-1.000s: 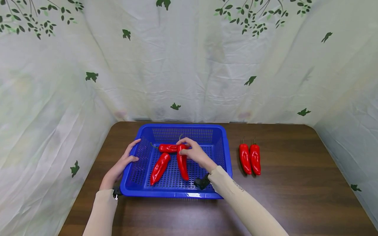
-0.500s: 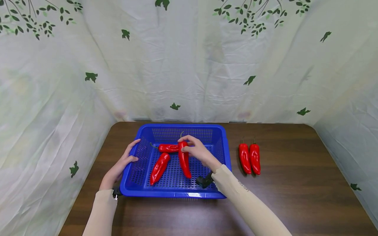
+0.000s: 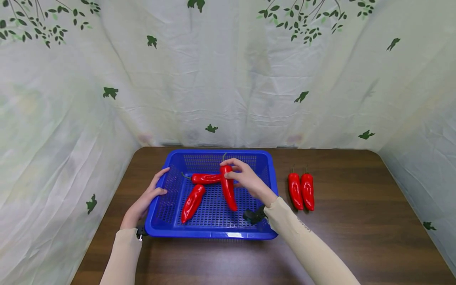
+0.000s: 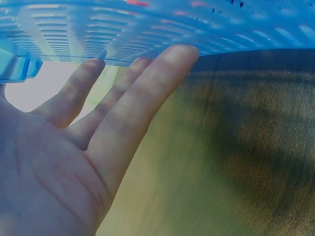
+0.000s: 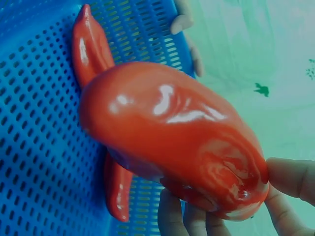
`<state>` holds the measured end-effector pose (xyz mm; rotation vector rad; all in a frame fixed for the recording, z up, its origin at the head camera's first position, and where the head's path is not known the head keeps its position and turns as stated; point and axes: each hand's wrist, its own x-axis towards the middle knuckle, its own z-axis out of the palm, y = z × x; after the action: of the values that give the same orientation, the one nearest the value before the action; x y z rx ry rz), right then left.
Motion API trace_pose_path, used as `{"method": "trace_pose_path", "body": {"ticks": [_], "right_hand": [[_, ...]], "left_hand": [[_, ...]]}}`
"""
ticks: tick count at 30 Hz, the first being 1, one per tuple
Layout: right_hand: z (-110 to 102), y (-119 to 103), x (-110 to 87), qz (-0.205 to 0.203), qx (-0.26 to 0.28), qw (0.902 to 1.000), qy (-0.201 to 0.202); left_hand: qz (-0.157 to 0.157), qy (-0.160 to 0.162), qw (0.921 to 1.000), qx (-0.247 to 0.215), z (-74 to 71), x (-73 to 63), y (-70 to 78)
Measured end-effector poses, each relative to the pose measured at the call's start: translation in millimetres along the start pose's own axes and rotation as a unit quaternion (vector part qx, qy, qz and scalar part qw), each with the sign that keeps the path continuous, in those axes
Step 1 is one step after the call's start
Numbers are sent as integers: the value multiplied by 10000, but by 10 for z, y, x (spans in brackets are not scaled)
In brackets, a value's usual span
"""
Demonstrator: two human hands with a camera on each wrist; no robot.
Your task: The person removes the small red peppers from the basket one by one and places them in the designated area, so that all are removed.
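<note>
Glossy red tapered pepper is shifted rightward, pinched by right hand; left hand is spread; slip risked through slick skin.

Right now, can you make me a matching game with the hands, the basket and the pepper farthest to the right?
Column one:
1. Left hand
2. Basket
3. Rightmost pepper
4. Right hand

Column two:
A. lying on the brown table
B. gripping a red pepper
C. touching the basket's side
D. blue, with lots of holes

Pairs: 1-C, 2-D, 3-A, 4-B.
</note>
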<state>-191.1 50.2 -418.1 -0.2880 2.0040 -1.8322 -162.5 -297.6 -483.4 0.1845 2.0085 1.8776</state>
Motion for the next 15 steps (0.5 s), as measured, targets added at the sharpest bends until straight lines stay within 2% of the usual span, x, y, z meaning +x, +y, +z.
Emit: {"method": "trace_pose_path", "body": {"ticks": [8, 15], "right_hand": [[-140, -80, -82, -84, 24, 10000, 14], [-291, -128, -160, -179, 40, 9998, 17]], "left_hand": [[-33, 16, 9999, 136, 2, -9, -4], [-17, 20, 10000, 62, 4, 0, -9]]}}
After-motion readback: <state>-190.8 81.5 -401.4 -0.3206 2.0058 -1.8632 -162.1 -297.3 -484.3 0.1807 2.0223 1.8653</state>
